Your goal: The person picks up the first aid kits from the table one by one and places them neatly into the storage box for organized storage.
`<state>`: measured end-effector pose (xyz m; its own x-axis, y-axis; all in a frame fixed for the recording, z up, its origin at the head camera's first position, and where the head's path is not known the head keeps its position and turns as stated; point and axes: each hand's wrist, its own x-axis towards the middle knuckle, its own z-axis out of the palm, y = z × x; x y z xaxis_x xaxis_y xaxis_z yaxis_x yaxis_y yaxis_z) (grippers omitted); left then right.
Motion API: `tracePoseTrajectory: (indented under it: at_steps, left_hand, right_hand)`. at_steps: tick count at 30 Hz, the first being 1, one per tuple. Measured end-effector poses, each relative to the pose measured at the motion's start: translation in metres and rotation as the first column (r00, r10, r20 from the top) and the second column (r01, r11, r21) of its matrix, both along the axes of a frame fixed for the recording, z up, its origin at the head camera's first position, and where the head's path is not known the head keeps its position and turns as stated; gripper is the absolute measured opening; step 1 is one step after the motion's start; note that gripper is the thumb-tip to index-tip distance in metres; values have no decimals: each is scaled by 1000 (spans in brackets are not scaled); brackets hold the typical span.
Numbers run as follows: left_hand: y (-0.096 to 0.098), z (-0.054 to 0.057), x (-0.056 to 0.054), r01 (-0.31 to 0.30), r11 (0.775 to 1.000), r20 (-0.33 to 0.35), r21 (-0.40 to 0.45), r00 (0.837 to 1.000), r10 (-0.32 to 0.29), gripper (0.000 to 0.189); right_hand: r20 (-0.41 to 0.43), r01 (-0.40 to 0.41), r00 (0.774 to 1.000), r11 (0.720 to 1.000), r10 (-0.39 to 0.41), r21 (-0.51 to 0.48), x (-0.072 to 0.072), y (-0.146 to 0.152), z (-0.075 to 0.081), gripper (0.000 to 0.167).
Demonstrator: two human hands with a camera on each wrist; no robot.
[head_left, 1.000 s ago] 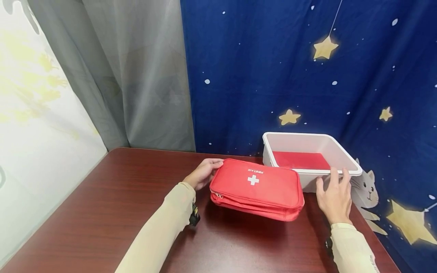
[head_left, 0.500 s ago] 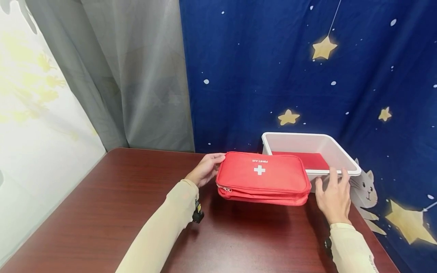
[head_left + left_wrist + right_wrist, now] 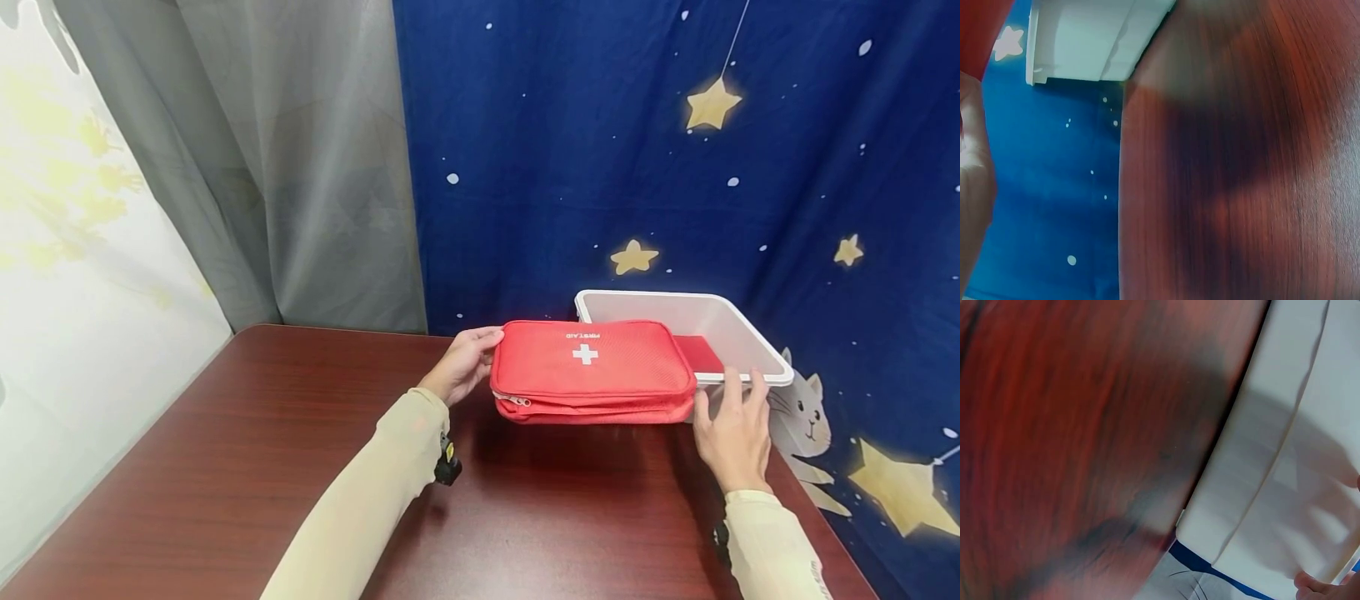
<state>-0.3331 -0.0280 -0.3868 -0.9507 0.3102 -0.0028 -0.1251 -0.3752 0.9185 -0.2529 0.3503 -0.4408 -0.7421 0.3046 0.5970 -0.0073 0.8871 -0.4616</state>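
Note:
A red first aid bag (image 3: 592,371) with a white cross hangs above the table. My left hand (image 3: 461,365) grips its left end, thumb on top and the other fingers partly hidden. The bag's far right part overlaps the front left of a white plastic bin (image 3: 753,342) in the head view. Inside the bin a flat red piece (image 3: 699,354) shows on the bottom. My right hand (image 3: 735,437) holds the bin's front rim near the right corner, with fingers over the edge and thumb against the outer front wall.
The brown wooden table (image 3: 330,450) spreads to the left and front. Behind it hang a grey curtain (image 3: 337,167) and a blue star-patterned curtain (image 3: 525,167). The bin stands by the table's back right edge.
The first aid bag has moved right and away from me, toward the bin, with my left hand, and has levelled out. My right hand and the bin have stayed put.

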Motion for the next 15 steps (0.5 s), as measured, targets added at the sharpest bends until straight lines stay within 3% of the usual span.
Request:
tracePoseTrajectory:
  at_steps: [15]
  left_hand:
    - [25, 13, 2, -27, 1000, -31, -2, 999, 27, 34]
  right_hand:
    - [-54, -15, 998, 1000, 16, 21, 0, 1, -1, 54]
